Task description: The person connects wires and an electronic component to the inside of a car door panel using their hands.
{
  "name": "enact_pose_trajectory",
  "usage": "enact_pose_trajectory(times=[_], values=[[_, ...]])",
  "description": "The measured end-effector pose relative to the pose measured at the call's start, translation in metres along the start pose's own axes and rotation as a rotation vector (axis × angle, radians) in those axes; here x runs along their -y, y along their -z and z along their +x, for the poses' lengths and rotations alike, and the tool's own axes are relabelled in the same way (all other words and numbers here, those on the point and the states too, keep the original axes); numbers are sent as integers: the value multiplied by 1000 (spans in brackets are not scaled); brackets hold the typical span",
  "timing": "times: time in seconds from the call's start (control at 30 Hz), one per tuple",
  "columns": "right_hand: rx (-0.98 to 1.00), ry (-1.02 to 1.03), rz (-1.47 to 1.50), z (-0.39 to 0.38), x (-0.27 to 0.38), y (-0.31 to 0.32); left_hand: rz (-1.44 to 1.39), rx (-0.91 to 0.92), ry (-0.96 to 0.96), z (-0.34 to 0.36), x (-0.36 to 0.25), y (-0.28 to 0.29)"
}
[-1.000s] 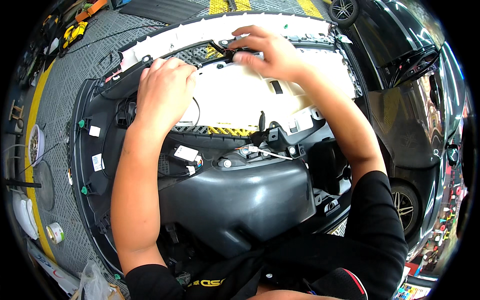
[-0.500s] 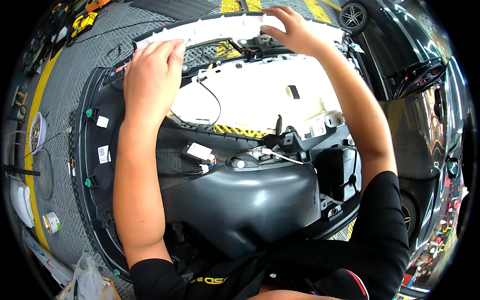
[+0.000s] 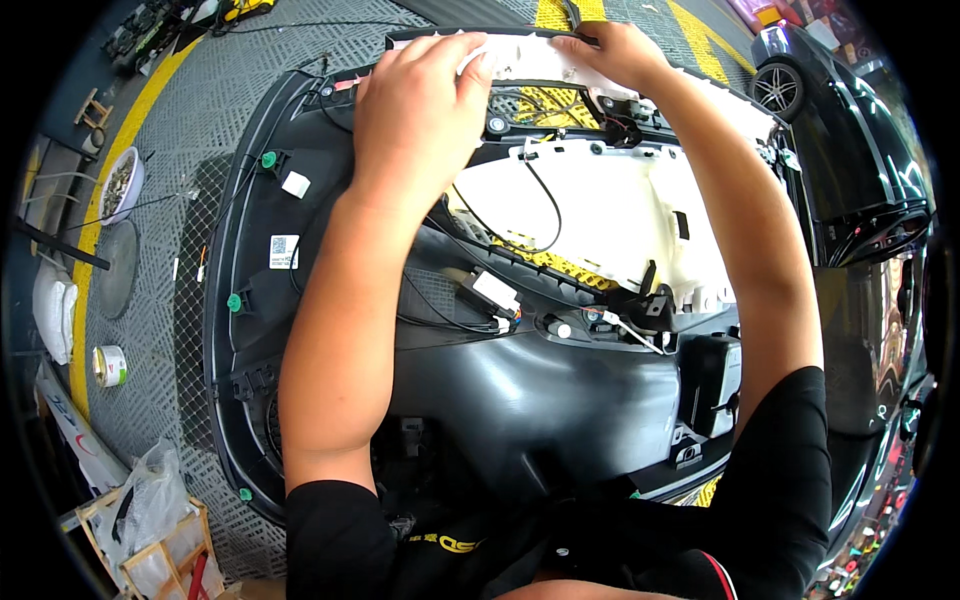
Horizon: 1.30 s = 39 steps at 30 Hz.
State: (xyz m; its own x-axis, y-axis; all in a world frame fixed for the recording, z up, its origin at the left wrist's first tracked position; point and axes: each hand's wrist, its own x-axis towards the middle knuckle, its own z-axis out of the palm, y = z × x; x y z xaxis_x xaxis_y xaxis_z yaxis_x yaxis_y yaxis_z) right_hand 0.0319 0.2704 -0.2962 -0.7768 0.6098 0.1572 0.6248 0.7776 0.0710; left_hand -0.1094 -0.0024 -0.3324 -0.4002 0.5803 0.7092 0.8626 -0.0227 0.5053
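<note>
A large black car door trim panel [image 3: 560,400] lies back side up below me, with a white insulating sheet [image 3: 570,195] over its upper middle. Along its far edge runs a white strip [image 3: 530,58]. At the strip's left end my left hand [image 3: 420,115] is closed, its bent fingers and thumb close together on the edge; the fingertips are partly hidden. Farther right, my right hand [image 3: 625,55] curls its fingers over the far rim of the panel. A white connector box [image 3: 492,293] with wires and several green clips [image 3: 268,160] sit on the panel.
A dark car [image 3: 850,150] stands close on the right, with its wheel [image 3: 778,88] at the far right. On the grey grated floor at left are a bowl [image 3: 121,186], a can [image 3: 110,366] and a wooden crate [image 3: 160,550] with clear plastic film.
My right hand has moved left along the far edge, closer to my left hand, and its spread fingers have closed on the rim. My view has shifted, so the panel appears farther right.
</note>
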Motion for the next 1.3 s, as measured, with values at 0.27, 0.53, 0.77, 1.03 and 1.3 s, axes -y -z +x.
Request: enact_pose_trajectory(times=[0.27, 0.53, 0.77, 1.03, 1.3], values=[[-72, -11, 113, -6, -8, 16, 229, 119, 141, 54, 118, 130], [-42, -117, 255, -18, 8, 22, 770, 408, 69, -36, 75, 141], [-188, -23, 152, -14, 9, 20, 578, 410, 242, -57, 99, 148], [-328, 8, 409, -12, -11, 38, 586, 321, 148, -59, 119, 121], [-406, -71, 179, -71, 0, 100, 586, 122, 42, -22, 77, 126]])
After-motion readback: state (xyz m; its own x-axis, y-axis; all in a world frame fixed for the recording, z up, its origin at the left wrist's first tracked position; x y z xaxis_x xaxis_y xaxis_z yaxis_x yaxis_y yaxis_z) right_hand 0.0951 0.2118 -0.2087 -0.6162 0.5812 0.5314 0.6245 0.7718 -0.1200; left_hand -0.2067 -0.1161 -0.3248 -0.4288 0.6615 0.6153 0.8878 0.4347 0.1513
